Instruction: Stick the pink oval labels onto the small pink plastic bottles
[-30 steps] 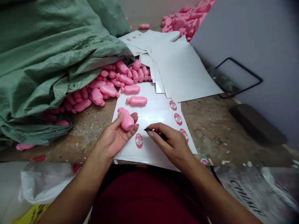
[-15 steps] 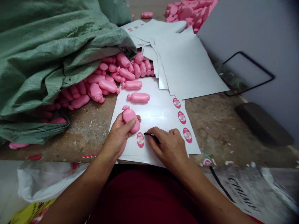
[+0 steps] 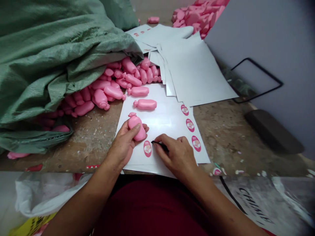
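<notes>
My left hand [image 3: 124,144] grips a small pink plastic bottle [image 3: 136,126], holding it just above a white sticker sheet [image 3: 164,119]. My right hand [image 3: 178,155] pinches a thin black tool [image 3: 159,145] whose tip points at a pink oval sticker [image 3: 147,148] on the sheet's near edge. Three more oval stickers [image 3: 190,125] run down the sheet's right side. Another pink bottle [image 3: 145,104] lies on the sheet farther back.
A green woven sack [image 3: 51,55] spills a pile of pink bottles [image 3: 115,83] at left. Blank backing sheets [image 3: 192,70] are stacked behind. More pink bottles [image 3: 197,14] lie far back. A grey board [image 3: 270,49] with a black wire frame [image 3: 256,80] stands right.
My left hand turned the bottle and closed over it, lowering it toward the sheet. My right hand brought the black tool's tip down beside the near oval sticker.
</notes>
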Motion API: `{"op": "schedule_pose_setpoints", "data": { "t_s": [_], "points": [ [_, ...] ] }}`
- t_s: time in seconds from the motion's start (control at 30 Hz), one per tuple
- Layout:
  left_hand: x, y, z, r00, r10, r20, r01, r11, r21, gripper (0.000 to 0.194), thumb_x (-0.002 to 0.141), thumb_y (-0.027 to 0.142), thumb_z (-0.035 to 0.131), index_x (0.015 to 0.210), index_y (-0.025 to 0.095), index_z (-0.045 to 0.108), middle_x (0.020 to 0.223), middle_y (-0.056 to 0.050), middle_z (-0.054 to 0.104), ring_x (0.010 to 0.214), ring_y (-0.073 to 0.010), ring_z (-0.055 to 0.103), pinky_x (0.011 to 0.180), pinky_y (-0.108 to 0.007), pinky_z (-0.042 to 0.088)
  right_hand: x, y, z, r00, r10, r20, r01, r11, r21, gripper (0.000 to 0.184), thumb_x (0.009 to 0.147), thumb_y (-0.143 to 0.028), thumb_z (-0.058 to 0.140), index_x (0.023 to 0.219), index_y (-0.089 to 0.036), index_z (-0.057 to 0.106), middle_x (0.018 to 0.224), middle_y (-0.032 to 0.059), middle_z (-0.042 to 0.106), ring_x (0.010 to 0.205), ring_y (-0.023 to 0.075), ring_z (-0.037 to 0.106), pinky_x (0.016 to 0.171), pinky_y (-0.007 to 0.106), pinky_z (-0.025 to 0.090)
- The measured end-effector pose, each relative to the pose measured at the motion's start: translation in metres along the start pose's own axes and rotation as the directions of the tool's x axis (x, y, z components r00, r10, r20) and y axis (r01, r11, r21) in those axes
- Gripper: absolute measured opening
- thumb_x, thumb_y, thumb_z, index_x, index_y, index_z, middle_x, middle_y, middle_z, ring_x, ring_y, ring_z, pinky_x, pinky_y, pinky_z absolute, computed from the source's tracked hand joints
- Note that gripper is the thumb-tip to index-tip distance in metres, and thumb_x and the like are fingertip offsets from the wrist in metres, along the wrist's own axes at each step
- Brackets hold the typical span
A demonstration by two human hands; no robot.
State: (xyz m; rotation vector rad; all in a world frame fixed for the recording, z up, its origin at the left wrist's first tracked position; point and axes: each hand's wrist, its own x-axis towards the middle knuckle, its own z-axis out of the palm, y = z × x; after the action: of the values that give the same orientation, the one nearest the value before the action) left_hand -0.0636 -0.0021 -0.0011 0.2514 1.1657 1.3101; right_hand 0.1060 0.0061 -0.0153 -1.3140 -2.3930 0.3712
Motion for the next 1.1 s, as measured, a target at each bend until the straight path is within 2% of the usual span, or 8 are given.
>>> {"op": "schedule_pose_setpoints", "data": {
  "t_s": [0.17,0.27,0.33,0.47,0.57,0.67,0.87,1.1],
  "points": [
    [-0.003,0.0,0.002,1.0,0.012,-0.012,-0.012,1.0,0.008,0.016,0.09,0.018,0.06,0.106,0.016,0.06,0.087,-0.006,0.072,0.091,-0.0199,0.071,0.093,-0.038,0.051,0.002,-0.003,0.004,1.0,-0.016,0.01,0.016,0.999,-0.041,0.016,0.091,-0.028,0.056,0.082,-0.019,0.065,0.067,0.0005,0.072,0.05,0.0122,0.041,0.069,0.032,0.025],
    [-0.004,0.0,0.001,1.0,0.024,0.013,-0.024,0.999,0.023,0.018,0.087,0.02,0.064,0.104,0.016,0.06,0.087,-0.006,0.072,0.093,-0.0209,0.07,0.094,-0.039,0.05,0.008,-0.006,0.002,0.993,0.099,0.069,-0.099,0.995,0.0,0.02,0.087,-0.035,0.062,0.075,-0.019,0.063,0.062,0.0012,0.068,0.052,0.0126,0.042,0.07,0.034,0.027],
    [-0.003,0.0,0.001,0.999,0.031,0.021,-0.031,0.999,0.028,0.023,0.084,0.02,0.066,0.107,0.017,0.06,0.086,-0.005,0.072,0.092,-0.0205,0.07,0.094,-0.038,0.05,0.012,-0.006,-0.004,0.966,0.21,0.152,-0.235,0.958,0.164,0.023,0.083,-0.039,0.064,0.07,-0.021,0.06,0.06,-0.0005,0.063,0.055,0.0134,0.044,0.068,0.033,0.03],
    [-0.004,0.0,0.0,0.999,0.036,0.017,-0.037,0.999,0.039,0.027,0.081,0.018,0.067,0.107,0.017,0.059,0.082,-0.004,0.071,0.091,-0.0189,0.069,0.092,-0.035,0.05,0.016,-0.004,-0.026,0.9,0.286,0.329,-0.435,0.633,0.641,0.032,0.08,-0.048,0.065,0.066,-0.022,0.051,0.058,-0.0044,0.049,0.055,0.0121,0.042,0.055,0.027,0.032],
    [-0.01,0.002,0.002,0.998,0.04,0.039,-0.043,0.997,0.063,0.027,0.08,0.018,0.068,0.106,0.018,0.059,0.087,-0.003,0.071,0.086,-0.0161,0.069,0.084,-0.03,0.053,0.017,-0.003,-0.038,0.9,0.289,0.327,-0.433,0.487,0.759,0.031,0.077,-0.048,0.068,0.068,-0.022,0.053,0.059,-0.0049,0.046,0.054,0.0111,0.039,0.052,0.026,0.031],
    [-0.022,0.004,0.008,0.993,-0.023,0.115,0.017,0.998,0.056,0.029,0.084,0.026,0.07,0.11,0.02,0.06,0.091,-0.002,0.069,0.076,-0.0118,0.066,0.073,-0.024,0.053,0.017,-0.006,-0.043,0.911,0.271,0.312,-0.409,0.484,0.773,0.025,0.078,-0.044,0.067,0.071,-0.022,0.059,0.061,-0.0032,0.052,0.057,0.012,0.043,0.053,0.026,0.034],
    [-0.043,0.002,0.015,0.961,-0.162,0.224,0.161,0.987,0.027,0.054,0.086,0.066,0.059,0.117,0.021,0.06,0.093,-0.005,0.067,0.086,-0.0189,0.068,0.066,-0.026,0.055,0.015,-0.009,-0.041,0.924,0.217,0.315,-0.382,0.488,0.785,0.022,0.081,-0.041,0.065,0.072,-0.021,0.062,0.065,-0.0004,0.063,0.062,0.0136,0.055,0.06,0.028,0.043],
    [-0.045,0.0,0.015,0.955,-0.155,0.252,0.139,0.987,0.08,0.063,0.082,0.072,0.058,0.118,0.021,0.061,0.095,-0.007,0.068,0.09,-0.0213,0.068,0.069,-0.029,0.055,0.013,-0.007,-0.042,0.92,0.209,0.332,-0.392,0.501,0.771,0.023,0.081,-0.041,0.066,0.071,-0.021,0.06,0.066,0.0003,0.068,0.063,0.0145,0.06,0.063,0.029,0.047]
  ]
}}
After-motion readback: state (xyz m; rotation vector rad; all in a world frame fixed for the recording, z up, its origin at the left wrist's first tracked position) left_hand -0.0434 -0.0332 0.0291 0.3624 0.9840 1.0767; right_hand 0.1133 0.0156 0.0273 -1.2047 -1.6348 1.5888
